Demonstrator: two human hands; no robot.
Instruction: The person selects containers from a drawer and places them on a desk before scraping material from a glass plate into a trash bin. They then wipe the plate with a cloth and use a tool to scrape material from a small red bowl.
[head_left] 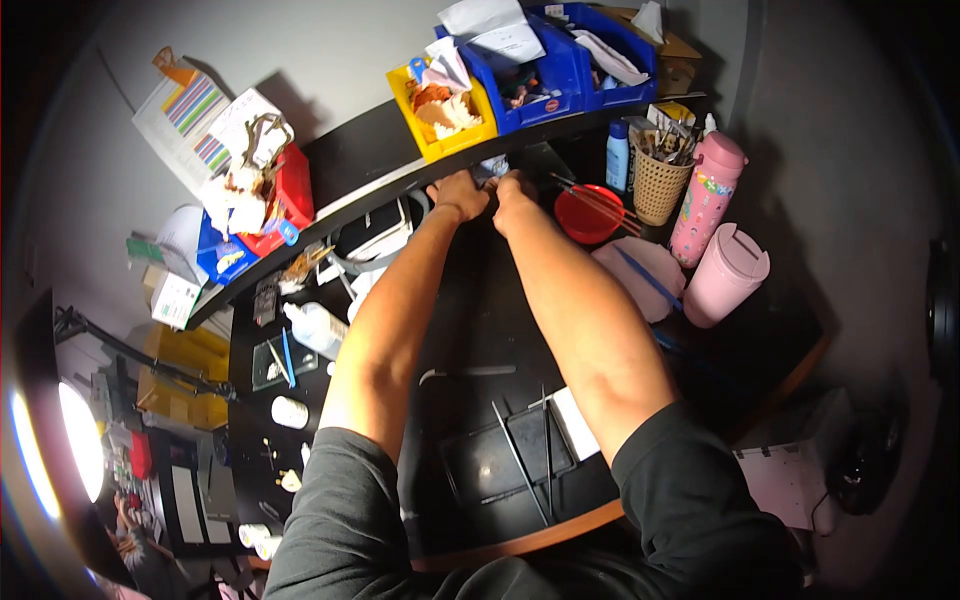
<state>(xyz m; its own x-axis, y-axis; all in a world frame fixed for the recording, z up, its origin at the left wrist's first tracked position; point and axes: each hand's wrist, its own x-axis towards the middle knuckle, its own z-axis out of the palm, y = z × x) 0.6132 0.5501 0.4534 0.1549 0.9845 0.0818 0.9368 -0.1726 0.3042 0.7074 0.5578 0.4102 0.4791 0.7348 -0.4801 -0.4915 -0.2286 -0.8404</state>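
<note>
Both my arms stretch to the back of the black desk, under the shelf edge. My left hand [461,194] and my right hand [512,189] are close together there, fingers curled inward. Between and just beyond the fingertips shows a small pale bluish, crumpled-looking item [492,167], mostly hidden; I cannot tell its kind. To the right of my right hand sits a red bowl [588,216] with thin brushes [600,200] laid across it. Above my hands, a yellow bin [440,110] stands on the shelf, filled with scraps.
Blue bins [535,95] stand on the shelf. At right are a woven cup [660,190] of tools, a pink bottle [708,195], a pink tumbler [727,275] and a blue bottle [617,160]. Two thin rods [522,460] cross a black tray [480,465] nearby. A white bottle [318,330] stands left.
</note>
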